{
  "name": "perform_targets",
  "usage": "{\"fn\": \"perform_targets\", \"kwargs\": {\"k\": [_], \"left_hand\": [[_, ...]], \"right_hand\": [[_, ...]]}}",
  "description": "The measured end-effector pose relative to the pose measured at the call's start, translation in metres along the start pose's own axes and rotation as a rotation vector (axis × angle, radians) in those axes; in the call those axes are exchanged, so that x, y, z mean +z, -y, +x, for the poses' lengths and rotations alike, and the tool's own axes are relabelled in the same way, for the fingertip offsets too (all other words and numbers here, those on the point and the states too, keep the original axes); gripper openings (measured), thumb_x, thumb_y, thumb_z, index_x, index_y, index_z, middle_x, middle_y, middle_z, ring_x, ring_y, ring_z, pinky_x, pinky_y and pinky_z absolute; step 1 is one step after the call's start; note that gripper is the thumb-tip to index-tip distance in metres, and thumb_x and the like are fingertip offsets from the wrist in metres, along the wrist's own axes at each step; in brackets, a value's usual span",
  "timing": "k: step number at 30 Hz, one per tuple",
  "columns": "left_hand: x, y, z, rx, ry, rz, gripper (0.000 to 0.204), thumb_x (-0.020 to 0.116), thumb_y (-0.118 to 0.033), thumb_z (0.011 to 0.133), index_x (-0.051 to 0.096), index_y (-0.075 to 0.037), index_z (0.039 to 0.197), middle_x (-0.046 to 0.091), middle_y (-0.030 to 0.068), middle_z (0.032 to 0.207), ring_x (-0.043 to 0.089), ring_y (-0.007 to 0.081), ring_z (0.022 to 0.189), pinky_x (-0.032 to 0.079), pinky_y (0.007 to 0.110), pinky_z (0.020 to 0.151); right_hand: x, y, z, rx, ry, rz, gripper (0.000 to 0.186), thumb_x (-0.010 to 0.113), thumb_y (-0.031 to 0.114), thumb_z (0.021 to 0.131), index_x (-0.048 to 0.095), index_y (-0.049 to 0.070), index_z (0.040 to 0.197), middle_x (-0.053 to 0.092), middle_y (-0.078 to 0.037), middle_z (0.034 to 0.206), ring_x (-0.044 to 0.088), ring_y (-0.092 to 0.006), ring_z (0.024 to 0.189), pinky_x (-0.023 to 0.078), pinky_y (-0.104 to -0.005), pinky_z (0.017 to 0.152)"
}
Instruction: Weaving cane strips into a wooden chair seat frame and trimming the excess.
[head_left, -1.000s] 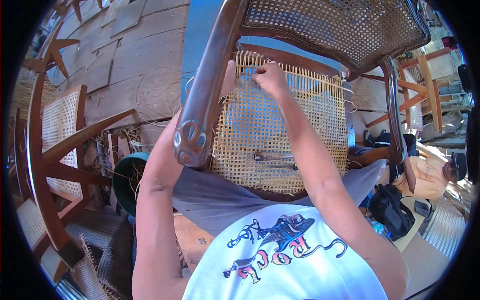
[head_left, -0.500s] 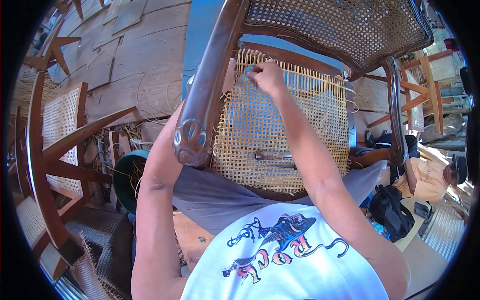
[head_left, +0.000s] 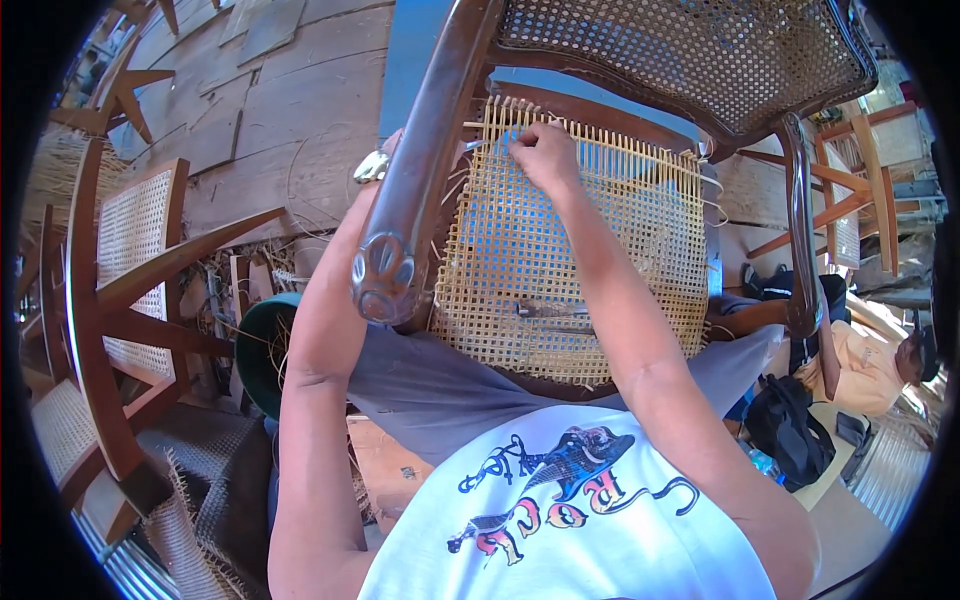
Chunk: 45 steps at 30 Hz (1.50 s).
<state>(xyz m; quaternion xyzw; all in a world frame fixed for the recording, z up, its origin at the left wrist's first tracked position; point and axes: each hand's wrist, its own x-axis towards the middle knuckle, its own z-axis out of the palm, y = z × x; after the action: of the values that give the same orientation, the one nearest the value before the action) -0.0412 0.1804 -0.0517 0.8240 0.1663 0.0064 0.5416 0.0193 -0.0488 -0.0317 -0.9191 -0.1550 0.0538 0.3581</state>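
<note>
A dark wooden armchair has a half-open woven cane seat [head_left: 560, 260] in front of me. Near the seat's far left corner, my right hand [head_left: 548, 160] is closed, thumb and fingertips pinched at the weave; what they hold is too small to make out. Beyond the chair's left arm [head_left: 425, 170] is my left hand [head_left: 393, 143], mostly hidden behind that wood, with a shiny wristwatch [head_left: 372, 166] on its wrist. A cane strand [head_left: 473, 125] sticks out from the seat's left edge. On the near part of the seat lies a slim tool [head_left: 550, 310] with a worn handle.
The chair's caned backrest [head_left: 680, 60] rises at the far right. Wooden chair frames [head_left: 120, 300] stand at left beside a dark green bucket [head_left: 262, 350]. At right, a person in an orange shirt [head_left: 865, 370] sits near a black bag [head_left: 790, 430]. Wooden boards [head_left: 310, 110] cover the floor.
My left hand has drawn back from the seat's left edge to outside the chair arm, bringing the watch into view. My right hand stays near the same corner. The whole view has shifted slightly.
</note>
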Motion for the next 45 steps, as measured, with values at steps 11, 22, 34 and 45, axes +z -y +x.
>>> {"fn": "perform_targets", "kwargs": {"k": [11, 22, 34, 45], "left_hand": [[0.044, -0.009, 0.024, 0.581, -0.064, 1.112, 0.014, 0.064, -0.017, 0.072, 0.071, -0.006, 0.069, 0.067, 0.0166, 0.07, 0.066, 0.0341, 0.07, 0.052, 0.045, 0.066], [0.018, -0.002, -0.026, 0.449, -0.02, 0.998, 0.016, 0.064, -0.018, 0.074, 0.072, -0.005, 0.072, 0.067, 0.0185, 0.073, 0.067, 0.0356, 0.073, 0.052, 0.046, 0.068], [0.014, -0.029, -0.089, 0.333, 0.029, 0.891, 0.018, 0.063, -0.019, 0.077, 0.072, -0.004, 0.075, 0.068, 0.0205, 0.076, 0.067, 0.0371, 0.076, 0.052, 0.047, 0.071], [0.041, -0.082, -0.012, 0.145, 0.158, 0.851, 0.026, 0.062, -0.025, 0.084, 0.071, 0.0, 0.085, 0.068, 0.0246, 0.085, 0.066, 0.0417, 0.085, 0.052, 0.05, 0.077]], "right_hand": [[-0.006, -0.002, 0.004, -0.049, 0.032, -0.104, 0.024, 0.067, 0.026, 0.072, 0.068, 0.003, 0.076, 0.062, -0.018, 0.092, 0.063, -0.0325, 0.085, 0.05, -0.0399, 0.079], [-0.012, 0.002, 0.004, -0.036, 0.118, -0.094, 0.027, 0.066, 0.025, 0.073, 0.07, 0.0, 0.079, 0.062, -0.022, 0.094, 0.064, -0.0332, 0.087, 0.051, -0.0407, 0.081], [-0.009, -0.003, 0.007, 0.061, 0.126, -0.074, 0.025, 0.066, 0.024, 0.074, 0.07, 0.0, 0.079, 0.063, -0.022, 0.097, 0.064, -0.0345, 0.089, 0.051, -0.0411, 0.083], [-0.002, 0.006, -0.001, 0.023, 0.021, -0.064, 0.026, 0.071, 0.028, 0.077, 0.069, 0.004, 0.085, 0.059, -0.017, 0.099, 0.06, -0.0339, 0.091, 0.049, -0.0413, 0.083]]}}
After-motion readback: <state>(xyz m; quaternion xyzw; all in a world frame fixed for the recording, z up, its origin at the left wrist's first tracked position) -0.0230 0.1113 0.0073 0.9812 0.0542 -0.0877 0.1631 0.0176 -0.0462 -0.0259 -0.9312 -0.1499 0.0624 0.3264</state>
